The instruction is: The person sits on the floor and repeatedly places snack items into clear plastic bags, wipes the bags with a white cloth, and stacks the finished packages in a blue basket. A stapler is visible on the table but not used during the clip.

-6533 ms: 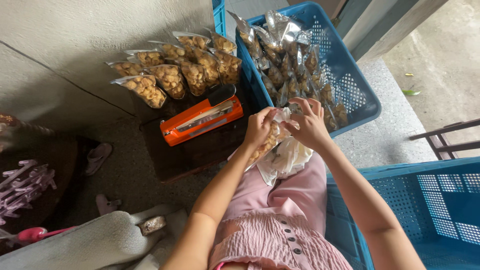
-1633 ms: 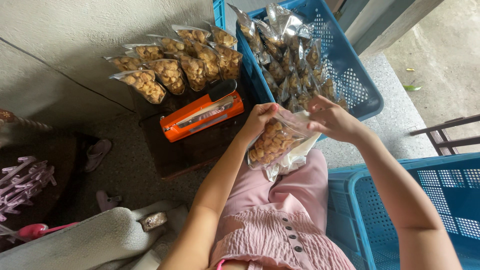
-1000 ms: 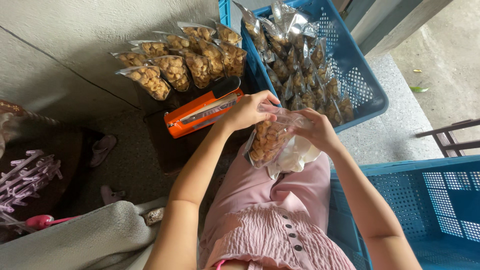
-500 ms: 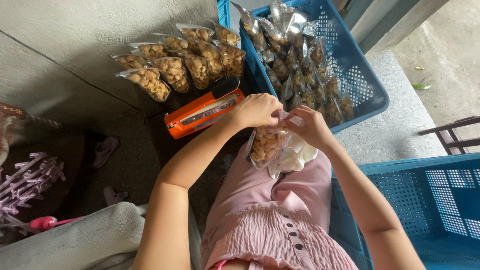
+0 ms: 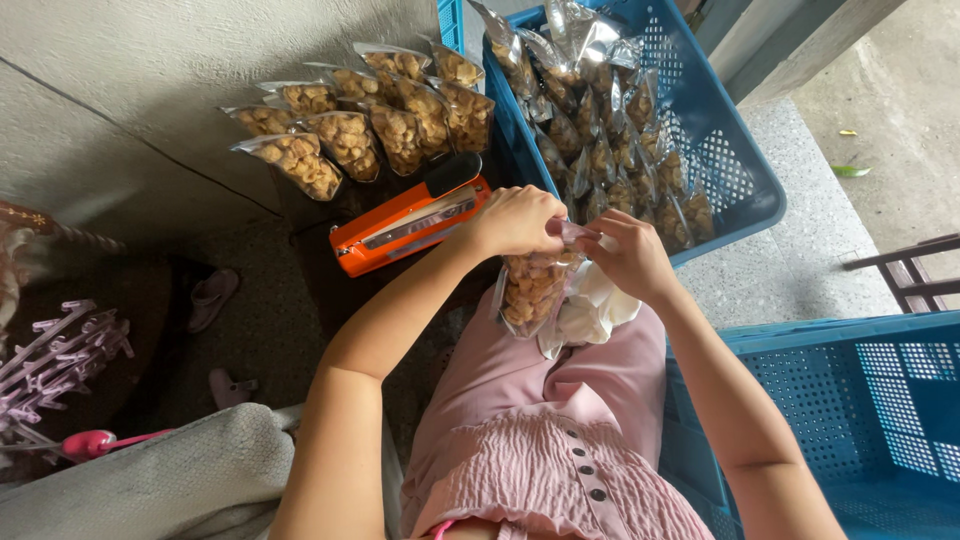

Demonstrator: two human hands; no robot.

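The left hand and right hand both pinch the top of a clear snack bag above the lap, fingers closed on it; an orange heat sealer lies just beside; a blue crate holds filled bags.

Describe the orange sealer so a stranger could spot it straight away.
Start at the blue crate full of snack bags at the top. Just left of it, below the row of bags leaning on the wall, the sealer lies on a dark surface, beside the left hand. It is the only orange thing there: a long bar-shaped box with a black handle end.
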